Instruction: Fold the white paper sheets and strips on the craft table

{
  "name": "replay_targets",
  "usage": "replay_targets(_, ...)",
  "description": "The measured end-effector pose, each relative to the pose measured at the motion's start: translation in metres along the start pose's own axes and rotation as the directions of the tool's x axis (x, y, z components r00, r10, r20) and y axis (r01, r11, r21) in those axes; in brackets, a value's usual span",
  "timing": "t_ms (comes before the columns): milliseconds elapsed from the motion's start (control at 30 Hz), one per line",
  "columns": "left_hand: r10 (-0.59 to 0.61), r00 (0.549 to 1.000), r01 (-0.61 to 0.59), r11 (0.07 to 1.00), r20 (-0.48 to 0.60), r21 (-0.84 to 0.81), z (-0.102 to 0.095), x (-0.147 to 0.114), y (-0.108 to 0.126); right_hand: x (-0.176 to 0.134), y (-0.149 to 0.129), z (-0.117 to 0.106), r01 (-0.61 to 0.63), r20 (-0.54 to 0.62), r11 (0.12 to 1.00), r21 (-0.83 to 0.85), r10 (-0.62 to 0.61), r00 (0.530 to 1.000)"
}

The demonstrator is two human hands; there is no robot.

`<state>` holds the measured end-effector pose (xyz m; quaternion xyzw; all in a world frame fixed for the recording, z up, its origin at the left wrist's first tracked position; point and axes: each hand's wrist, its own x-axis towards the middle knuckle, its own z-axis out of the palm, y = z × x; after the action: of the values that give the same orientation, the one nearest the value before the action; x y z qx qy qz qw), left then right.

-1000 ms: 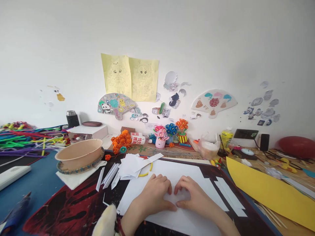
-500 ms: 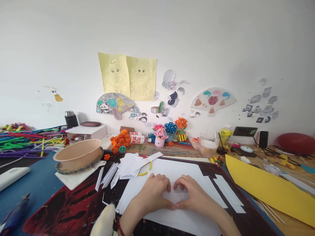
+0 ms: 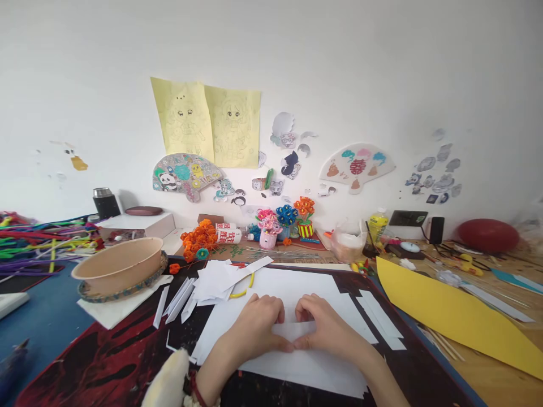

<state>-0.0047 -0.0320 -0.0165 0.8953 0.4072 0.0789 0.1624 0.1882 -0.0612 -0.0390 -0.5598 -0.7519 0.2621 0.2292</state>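
Observation:
Both hands meet over a large white paper sheet (image 3: 271,285) spread on a dark red and black mat. A small strip of white paper (image 3: 293,328) stretches between them. My left hand (image 3: 261,325) pinches its left end, fingers curled and thumb pointing inward. At the other end my right hand (image 3: 318,322) holds it the same way, the two thumb tips nearly touching at the lower edge. The strip's outline is faint against the sheet beneath. Folded white paper strips (image 3: 180,299) and a pile of white paper pieces (image 3: 216,282) lie beyond my left hand.
Cut white strips (image 3: 379,319) lie right of my hands, with a yellow sheet (image 3: 449,316) farther right. A beige bowl (image 3: 119,263) stands at left. Along the wall are orange pipe-cleaner flowers (image 3: 199,240) and small flower pots (image 3: 305,228). A yellow ring (image 3: 244,291) lies by the pile.
The view has shifted slightly, so the scene sits more to the left. My hands have drawn a little apart at the fingertips, and the paper strip between them shows more clearly.

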Motion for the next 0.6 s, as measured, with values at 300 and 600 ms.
replay_targets(300,-0.037,0.998,0.039,0.999,0.055,-0.029,-0.005,-0.001,0.006,-0.004,-0.003,-0.003,0.003,0.026,0.997,0.076,-0.005,1.0)
replay_targets(600,-0.05,0.997,0.033,0.967,-0.061,-0.253,-0.015,-0.001,-0.006,0.007,0.011,-0.008,0.14,-0.408,0.957,0.253,-0.026,0.913)
